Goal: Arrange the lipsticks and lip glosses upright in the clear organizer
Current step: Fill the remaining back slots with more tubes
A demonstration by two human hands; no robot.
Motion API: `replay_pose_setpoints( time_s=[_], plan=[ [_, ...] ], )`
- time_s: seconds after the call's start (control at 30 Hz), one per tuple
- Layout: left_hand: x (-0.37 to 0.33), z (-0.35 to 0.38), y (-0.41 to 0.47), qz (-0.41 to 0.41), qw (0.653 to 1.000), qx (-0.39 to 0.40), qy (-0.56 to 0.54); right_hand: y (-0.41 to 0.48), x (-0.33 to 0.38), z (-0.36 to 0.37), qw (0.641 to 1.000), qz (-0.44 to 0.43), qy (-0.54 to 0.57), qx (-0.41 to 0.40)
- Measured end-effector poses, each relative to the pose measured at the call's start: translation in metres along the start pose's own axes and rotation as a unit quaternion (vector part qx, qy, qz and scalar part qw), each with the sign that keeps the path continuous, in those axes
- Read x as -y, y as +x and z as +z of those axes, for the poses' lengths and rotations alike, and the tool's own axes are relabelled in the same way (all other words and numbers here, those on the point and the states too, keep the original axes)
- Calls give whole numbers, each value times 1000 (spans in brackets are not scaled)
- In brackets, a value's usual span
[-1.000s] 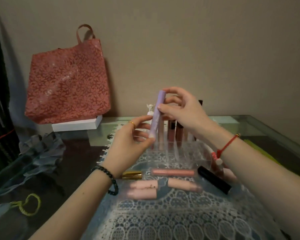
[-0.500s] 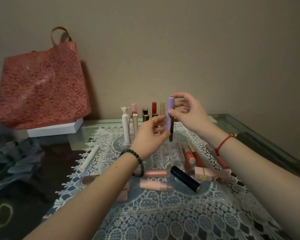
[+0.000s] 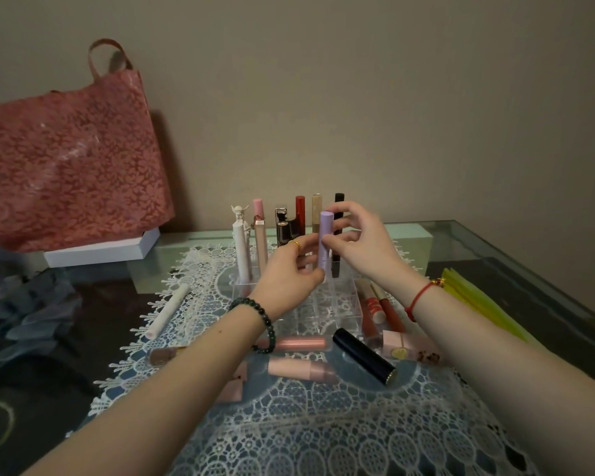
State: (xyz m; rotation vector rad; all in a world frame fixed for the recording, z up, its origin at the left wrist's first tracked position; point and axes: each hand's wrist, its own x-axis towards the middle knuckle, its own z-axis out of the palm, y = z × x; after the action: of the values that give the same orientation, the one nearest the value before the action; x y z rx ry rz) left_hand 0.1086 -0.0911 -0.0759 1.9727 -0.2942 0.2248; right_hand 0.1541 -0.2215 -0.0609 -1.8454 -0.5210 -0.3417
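Lilac lip-gloss tube [image 3: 325, 240] was tilted a second ago and is now upright, brought down over the clear organizer [image 3: 346, 305], just in front of the standing back row. Left hand [image 3: 285, 280] pinches its foot, right hand [image 3: 361, 245] pinches near the cap. Slotting looks imminent. Black lipstick [image 3: 363, 355] and others lie flat on the surface [image 3: 495, 242].

Beige wall [image 3: 392, 97], glass table [image 3: 516, 255], lace runner [image 3: 323, 434], dim light

Upright tubes [image 3: 300, 214] stand rearmost in the organizer [image 3: 345, 309]; loose tubes [image 3: 363, 360] lie before it on the mat [image 3: 323, 441].
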Motion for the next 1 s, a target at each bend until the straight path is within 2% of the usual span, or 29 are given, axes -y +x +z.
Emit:
replay_pose_setpoints(
  time_s=[1.0],
  plan=[
    [4,2,-9,-11,1000,8,6,-9,-16,8,1000,-16,-7,2]
  ],
)
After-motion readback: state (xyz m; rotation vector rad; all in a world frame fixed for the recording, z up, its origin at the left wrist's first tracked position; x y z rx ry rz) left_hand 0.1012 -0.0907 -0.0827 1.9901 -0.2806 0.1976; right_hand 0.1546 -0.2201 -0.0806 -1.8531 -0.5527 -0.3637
